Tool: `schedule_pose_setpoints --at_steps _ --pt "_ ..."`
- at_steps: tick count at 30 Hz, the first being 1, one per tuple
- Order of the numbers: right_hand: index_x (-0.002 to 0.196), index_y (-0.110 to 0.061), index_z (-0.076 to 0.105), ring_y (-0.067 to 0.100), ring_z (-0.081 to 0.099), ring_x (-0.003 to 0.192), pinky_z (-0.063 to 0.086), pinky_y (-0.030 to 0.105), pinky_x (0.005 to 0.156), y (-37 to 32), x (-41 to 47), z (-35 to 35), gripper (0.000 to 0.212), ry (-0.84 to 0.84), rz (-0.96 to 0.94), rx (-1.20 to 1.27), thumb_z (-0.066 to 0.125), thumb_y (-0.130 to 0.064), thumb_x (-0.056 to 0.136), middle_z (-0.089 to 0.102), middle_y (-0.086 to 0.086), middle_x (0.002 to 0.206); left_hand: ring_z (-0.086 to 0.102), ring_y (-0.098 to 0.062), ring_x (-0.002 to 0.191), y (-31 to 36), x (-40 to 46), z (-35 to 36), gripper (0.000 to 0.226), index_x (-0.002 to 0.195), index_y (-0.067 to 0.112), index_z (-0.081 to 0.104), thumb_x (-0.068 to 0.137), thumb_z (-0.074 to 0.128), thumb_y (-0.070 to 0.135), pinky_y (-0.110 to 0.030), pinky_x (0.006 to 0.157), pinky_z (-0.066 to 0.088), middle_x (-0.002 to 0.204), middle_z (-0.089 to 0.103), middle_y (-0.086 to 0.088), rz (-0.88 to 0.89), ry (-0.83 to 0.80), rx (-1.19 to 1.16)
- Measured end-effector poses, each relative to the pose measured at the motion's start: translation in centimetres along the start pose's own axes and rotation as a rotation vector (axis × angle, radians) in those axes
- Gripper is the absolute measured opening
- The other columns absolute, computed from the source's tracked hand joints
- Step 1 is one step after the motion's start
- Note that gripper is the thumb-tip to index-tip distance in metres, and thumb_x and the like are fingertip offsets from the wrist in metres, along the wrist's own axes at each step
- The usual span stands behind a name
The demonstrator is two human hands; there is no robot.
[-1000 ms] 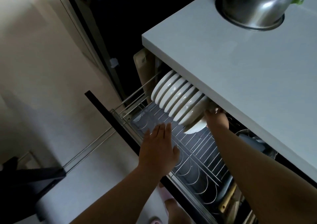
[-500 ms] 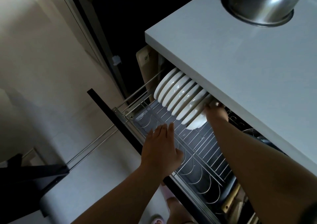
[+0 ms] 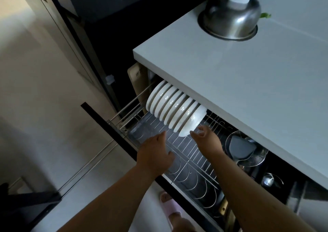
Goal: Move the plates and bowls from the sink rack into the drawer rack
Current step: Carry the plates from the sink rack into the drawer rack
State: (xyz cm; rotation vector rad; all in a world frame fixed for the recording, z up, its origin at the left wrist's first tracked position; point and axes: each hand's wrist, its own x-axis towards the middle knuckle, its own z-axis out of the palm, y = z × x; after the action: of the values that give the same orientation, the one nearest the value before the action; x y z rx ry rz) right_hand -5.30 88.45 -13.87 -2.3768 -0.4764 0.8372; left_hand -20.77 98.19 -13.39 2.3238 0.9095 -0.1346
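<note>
Row of white plates (image 3: 170,107) stands on edge in the drawer rack (image 3: 191,153), at its far-left end, partly tucked under the lip of the surface (image 3: 230,89). Row's long axis runs diagonally from upper left to lower right; each plate tilts slightly, faces toward lower right. Nearest one at the row's lower-right end looks deeper, more like a bowl (image 3: 190,123), but can't tell for sure. All glossy white, small light glints on the rims. Right hand (image 3: 206,140) sits just below that end piece, fingers loosely curled and released, gripping nothing; fingertips near the rim, contact not clear. Left hand (image 3: 154,154) lies flat, fingers straight, over the front wire rail of the rack, holding nothing. Rest of the rack's wire slots toward the viewer show only wire dividers and a dark tray under them. To the right in the same drawer: a wire skimmer (image 3: 248,153) with a dark utensil on it, and a small metal object deeper in the shade. Overhanging surface blocks the view of the plates' far edges. On top of it, a steel bowl (image 3: 230,18) upside down. Wooden board (image 3: 137,78) stands behind the plates. Slippered foot (image 3: 170,208) on the floor below.
</note>
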Motion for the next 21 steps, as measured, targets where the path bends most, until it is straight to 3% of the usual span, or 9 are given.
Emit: schedule_pose_setpoints --at_steps 4,8,13,16,19,21 --pt "0.135 -0.016 0.045 0.014 0.061 0.088 0.053 0.035 0.079 0.9 -4.6 -2.8 0.049 0.059 -0.117 0.033 0.056 -0.036 0.092 0.059 -0.004 0.099 0.042 -0.021 0.135 2.9 -2.4 -1.1 0.066 0.150 0.017 0.026 0.091 0.056 0.026 -0.039 0.110 0.036 0.148 0.043 -0.008 0.000 -0.021 -0.230" --pt "0.128 -0.019 0.052 0.018 0.065 0.076 0.053 0.033 0.068 2.7 -9.3 -5.9 0.039 0.136 -0.163 0.042 0.058 -0.033 0.092 0.064 -0.006 0.086 0.056 -0.014 0.116 4.9 -5.9 -0.9 0.062 0.147 0.024 0.032 0.091 0.056 0.031 -0.039 0.100 0.046 0.130 0.058 0.000 0.049 -0.015 -0.220" --pt "0.121 -0.020 0.057 0.011 0.060 0.063 0.046 0.026 0.059 5.3 -15.6 -8.9 0.032 0.261 -0.191 0.057 0.060 -0.031 0.091 0.063 -0.006 0.073 0.061 -0.009 0.104 7.1 -10.0 0.1 0.051 0.137 0.026 0.047 0.088 0.057 0.036 -0.032 0.094 0.049 0.115 0.065 0.007 0.110 0.026 -0.151" --pt "0.122 -0.019 0.056 0.007 0.061 0.065 0.047 0.022 0.062 7.5 -19.1 -10.1 0.035 0.315 -0.184 0.088 0.061 -0.031 0.090 0.065 -0.006 0.076 0.060 -0.009 0.102 8.8 -12.1 1.1 0.046 0.134 0.026 0.048 0.090 0.056 0.034 -0.029 0.089 0.049 0.115 0.063 0.007 0.174 0.010 -0.118" --pt "0.122 -0.022 0.057 0.001 0.061 0.067 0.042 0.010 0.057 10.1 -22.2 -11.7 0.035 0.374 -0.155 0.056 0.061 -0.034 0.089 0.065 -0.009 0.082 0.059 -0.009 0.100 10.7 -13.8 2.3 0.046 0.134 0.026 0.048 0.090 0.055 0.035 -0.027 0.086 0.048 0.113 0.062 0.009 0.221 -0.010 -0.076" --pt "0.125 -0.024 0.055 0.001 0.061 0.069 0.043 0.013 0.057 11.8 -24.3 -12.8 0.037 0.406 -0.131 0.036 0.059 -0.036 0.090 0.065 -0.011 0.083 0.058 -0.010 0.100 12.1 -14.7 3.3 0.047 0.136 0.026 0.046 0.090 0.054 0.035 -0.029 0.086 0.048 0.114 0.062 0.009 0.261 -0.028 -0.035"
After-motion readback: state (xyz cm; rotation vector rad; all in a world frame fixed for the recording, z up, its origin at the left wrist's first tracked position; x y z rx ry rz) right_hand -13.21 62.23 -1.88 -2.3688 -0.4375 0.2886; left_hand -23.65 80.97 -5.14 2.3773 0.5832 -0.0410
